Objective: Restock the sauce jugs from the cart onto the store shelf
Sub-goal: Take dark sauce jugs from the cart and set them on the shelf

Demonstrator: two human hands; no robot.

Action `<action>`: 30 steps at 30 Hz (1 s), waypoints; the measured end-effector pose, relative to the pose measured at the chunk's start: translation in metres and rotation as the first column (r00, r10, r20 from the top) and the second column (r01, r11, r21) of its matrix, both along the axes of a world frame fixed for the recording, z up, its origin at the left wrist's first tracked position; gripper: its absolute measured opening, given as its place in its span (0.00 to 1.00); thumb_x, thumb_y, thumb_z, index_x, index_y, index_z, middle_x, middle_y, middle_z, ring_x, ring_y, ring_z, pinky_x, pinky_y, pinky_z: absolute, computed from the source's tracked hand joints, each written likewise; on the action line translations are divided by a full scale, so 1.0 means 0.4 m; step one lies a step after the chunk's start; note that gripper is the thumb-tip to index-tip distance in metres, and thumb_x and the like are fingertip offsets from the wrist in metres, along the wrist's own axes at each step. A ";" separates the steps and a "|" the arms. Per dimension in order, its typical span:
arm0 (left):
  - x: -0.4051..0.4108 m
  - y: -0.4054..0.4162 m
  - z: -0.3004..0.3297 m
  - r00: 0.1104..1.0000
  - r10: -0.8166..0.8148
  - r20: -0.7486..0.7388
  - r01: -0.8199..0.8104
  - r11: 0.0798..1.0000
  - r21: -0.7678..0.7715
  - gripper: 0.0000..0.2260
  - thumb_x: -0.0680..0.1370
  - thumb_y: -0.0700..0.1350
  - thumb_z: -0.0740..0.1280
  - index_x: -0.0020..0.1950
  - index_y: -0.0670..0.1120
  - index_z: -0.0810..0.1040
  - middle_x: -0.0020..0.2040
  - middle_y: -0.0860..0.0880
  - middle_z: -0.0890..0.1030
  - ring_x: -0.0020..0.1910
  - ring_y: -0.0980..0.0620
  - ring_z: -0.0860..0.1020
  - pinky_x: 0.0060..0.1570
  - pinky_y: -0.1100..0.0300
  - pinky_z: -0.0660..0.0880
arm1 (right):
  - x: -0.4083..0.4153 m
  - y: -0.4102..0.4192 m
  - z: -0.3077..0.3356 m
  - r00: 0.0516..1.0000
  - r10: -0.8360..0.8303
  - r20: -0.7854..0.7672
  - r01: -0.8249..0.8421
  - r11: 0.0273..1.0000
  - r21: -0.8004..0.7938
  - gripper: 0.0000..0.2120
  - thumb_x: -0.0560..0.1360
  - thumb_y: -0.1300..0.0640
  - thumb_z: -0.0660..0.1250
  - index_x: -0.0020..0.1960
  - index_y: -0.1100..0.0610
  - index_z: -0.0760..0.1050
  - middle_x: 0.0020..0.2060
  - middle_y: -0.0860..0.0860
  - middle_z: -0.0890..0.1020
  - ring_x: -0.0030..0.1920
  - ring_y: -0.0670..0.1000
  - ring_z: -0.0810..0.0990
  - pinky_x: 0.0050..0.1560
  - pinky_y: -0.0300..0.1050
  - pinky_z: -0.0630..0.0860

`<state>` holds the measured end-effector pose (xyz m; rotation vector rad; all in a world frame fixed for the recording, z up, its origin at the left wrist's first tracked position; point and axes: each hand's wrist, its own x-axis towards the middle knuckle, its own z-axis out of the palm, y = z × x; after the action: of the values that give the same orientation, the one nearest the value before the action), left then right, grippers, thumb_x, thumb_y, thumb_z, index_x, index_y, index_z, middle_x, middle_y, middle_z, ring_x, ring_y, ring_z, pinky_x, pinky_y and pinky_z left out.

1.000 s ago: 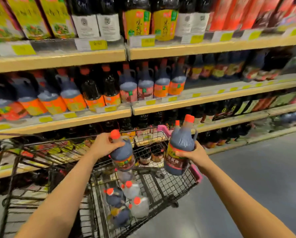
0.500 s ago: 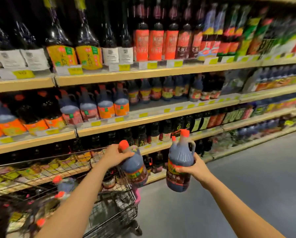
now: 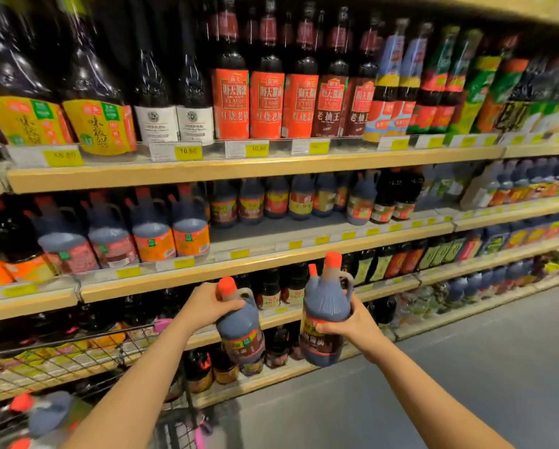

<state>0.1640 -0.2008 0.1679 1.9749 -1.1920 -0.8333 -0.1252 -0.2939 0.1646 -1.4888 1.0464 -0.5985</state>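
I hold two dark sauce jugs with orange caps in front of the shelving. My left hand (image 3: 206, 307) grips the neck and shoulder of the left jug (image 3: 242, 328), which tilts to the right. My right hand (image 3: 352, 324) wraps the body of the right jug (image 3: 325, 306), which stands upright. Both jugs hang below the middle shelf (image 3: 255, 236), where a bare gap lies in front of the jugs set back on it. The wire cart (image 3: 77, 354) is at lower left, with more orange-capped jugs (image 3: 44, 413) blurred inside it.
Similar handled jugs (image 3: 155, 231) line the middle shelf left of the gap. Tall bottles (image 3: 266, 98) fill the top shelf, smaller dark bottles (image 3: 271, 293) the lower shelves. Grey aisle floor (image 3: 466, 367) spreads to the right.
My view has swung up and right, away from the cart and toward the shelves. Both hands have lifted their jugs out of the cart and carried them up toward the middle shelf.
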 end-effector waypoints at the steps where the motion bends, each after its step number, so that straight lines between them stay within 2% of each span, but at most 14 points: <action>1: 0.014 -0.024 0.000 1.000 0.009 0.000 -0.009 1.000 -0.017 0.15 0.69 0.50 0.73 0.40 0.38 0.79 0.38 0.41 0.81 0.37 0.50 0.76 0.35 0.57 0.68 | 0.019 -0.035 0.005 1.000 0.022 -0.001 -0.022 1.000 -0.009 0.42 0.48 0.50 0.80 0.60 0.50 0.68 0.57 0.51 0.78 0.55 0.49 0.79 0.52 0.48 0.79; 3: 0.036 -0.055 0.014 1.000 0.026 0.016 -0.025 0.999 -0.040 0.12 0.70 0.49 0.73 0.40 0.40 0.79 0.39 0.42 0.82 0.40 0.49 0.78 0.36 0.57 0.70 | 0.056 -0.098 0.012 0.999 0.052 0.000 -0.052 0.998 -0.022 0.44 0.50 0.51 0.81 0.63 0.53 0.67 0.58 0.52 0.78 0.57 0.51 0.79 0.55 0.52 0.79; 6: 0.074 -0.073 0.041 0.995 0.098 -0.004 -0.098 0.992 -0.080 0.10 0.70 0.47 0.73 0.44 0.40 0.81 0.42 0.44 0.83 0.45 0.48 0.80 0.43 0.53 0.75 | 0.123 -0.178 0.035 0.994 0.112 -0.006 -0.112 0.992 -0.063 0.37 0.58 0.60 0.81 0.61 0.51 0.66 0.55 0.47 0.78 0.53 0.44 0.78 0.46 0.37 0.79; 7: 0.090 -0.073 0.048 0.992 0.125 -0.014 -0.126 0.988 -0.092 0.09 0.70 0.46 0.73 0.45 0.41 0.81 0.43 0.44 0.83 0.45 0.49 0.79 0.44 0.52 0.75 | 0.149 -0.198 0.048 0.990 0.142 0.004 -0.141 0.987 -0.075 0.36 0.60 0.62 0.80 0.62 0.49 0.65 0.54 0.46 0.78 0.53 0.43 0.78 0.45 0.35 0.79; 10: 0.132 -0.070 0.070 0.984 0.178 -0.021 -0.179 0.976 -0.126 0.07 0.71 0.46 0.73 0.45 0.46 0.81 0.44 0.49 0.83 0.46 0.52 0.79 0.47 0.54 0.76 | 0.228 -0.264 0.064 0.974 0.226 0.006 -0.225 0.970 -0.094 0.39 0.60 0.63 0.80 0.65 0.50 0.65 0.58 0.49 0.78 0.57 0.49 0.78 0.50 0.43 0.78; 13: 0.164 -0.051 0.089 0.970 0.245 0.010 -0.240 0.957 -0.160 0.11 0.70 0.49 0.73 0.48 0.45 0.82 0.47 0.47 0.84 0.50 0.49 0.80 0.50 0.48 0.77 | 0.308 -0.308 0.090 0.957 0.289 0.024 -0.282 0.947 -0.152 0.34 0.61 0.65 0.79 0.60 0.52 0.65 0.54 0.49 0.78 0.55 0.50 0.78 0.47 0.39 0.79; 15: 0.171 -0.031 0.096 0.940 0.341 0.006 -0.335 0.926 -0.173 0.13 0.69 0.51 0.74 0.49 0.46 0.82 0.48 0.47 0.84 0.51 0.49 0.80 0.52 0.45 0.77 | 0.361 -0.340 0.098 0.931 0.364 0.023 -0.354 0.915 -0.193 0.35 0.60 0.64 0.80 0.60 0.51 0.65 0.57 0.51 0.77 0.57 0.51 0.77 0.54 0.48 0.78; 17: 0.177 -0.010 0.096 0.915 0.403 -0.015 -0.398 0.898 -0.185 0.16 0.68 0.53 0.74 0.48 0.44 0.82 0.47 0.45 0.84 0.50 0.48 0.80 0.52 0.43 0.76 | 0.411 -0.369 0.102 0.898 0.440 0.021 -0.423 0.875 -0.235 0.36 0.59 0.63 0.80 0.61 0.52 0.65 0.59 0.53 0.77 0.59 0.52 0.77 0.58 0.54 0.77; 20: 0.186 0.012 0.084 0.880 0.474 -0.029 -0.470 0.860 -0.200 0.24 0.66 0.60 0.73 0.46 0.39 0.80 0.45 0.44 0.83 0.47 0.43 0.80 0.50 0.40 0.75 | 0.480 -0.397 0.100 0.862 0.507 0.016 -0.480 0.826 -0.295 0.34 0.59 0.62 0.81 0.57 0.47 0.67 0.57 0.51 0.78 0.57 0.51 0.78 0.58 0.56 0.77; 22: 0.178 0.021 0.080 0.857 0.512 -0.055 -0.511 0.832 -0.218 0.20 0.68 0.57 0.73 0.50 0.44 0.81 0.49 0.46 0.83 0.51 0.48 0.80 0.52 0.43 0.77 | 0.520 -0.403 0.102 0.842 0.539 0.022 -0.496 0.790 -0.359 0.34 0.59 0.61 0.81 0.56 0.44 0.67 0.56 0.47 0.78 0.55 0.48 0.78 0.55 0.51 0.78; 24: 0.165 0.024 0.075 0.834 0.548 -0.067 -0.547 0.802 -0.240 0.21 0.67 0.59 0.72 0.51 0.45 0.81 0.50 0.46 0.83 0.51 0.51 0.80 0.51 0.46 0.78 | 0.555 -0.407 0.098 0.832 0.554 0.006 -0.500 0.756 -0.421 0.35 0.58 0.60 0.81 0.59 0.47 0.67 0.52 0.43 0.77 0.51 0.43 0.78 0.50 0.43 0.77; 25: 0.157 0.020 0.075 0.824 0.562 -0.065 -0.559 0.790 -0.251 0.18 0.67 0.57 0.73 0.49 0.46 0.82 0.48 0.46 0.84 0.49 0.51 0.80 0.49 0.48 0.78 | 0.571 -0.411 0.093 0.831 0.556 0.000 -0.498 0.744 -0.446 0.35 0.59 0.60 0.81 0.59 0.49 0.67 0.50 0.41 0.75 0.49 0.40 0.76 0.46 0.38 0.76; 27: 0.150 0.011 0.060 0.792 0.608 -0.049 -0.597 0.756 -0.267 0.03 0.71 0.48 0.73 0.41 0.51 0.81 0.40 0.52 0.83 0.43 0.57 0.80 0.42 0.57 0.75 | 0.596 -0.418 0.077 0.825 0.565 0.012 -0.491 0.729 -0.477 0.35 0.59 0.62 0.80 0.59 0.50 0.66 0.48 0.37 0.73 0.47 0.36 0.74 0.41 0.30 0.74; 30: 0.156 -0.012 0.024 0.777 0.630 -0.019 -0.605 0.737 -0.302 0.06 0.71 0.44 0.73 0.37 0.52 0.78 0.36 0.56 0.79 0.37 0.61 0.77 0.36 0.64 0.70 | 0.627 -0.435 0.042 0.841 0.541 0.016 -0.471 0.746 -0.470 0.32 0.59 0.61 0.80 0.57 0.51 0.68 0.47 0.40 0.75 0.46 0.38 0.75 0.39 0.31 0.72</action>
<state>0.2264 -0.2055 0.1776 1.9749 -0.5677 -0.2075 0.1258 -0.4679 0.1816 -2.0054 0.3423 -0.5645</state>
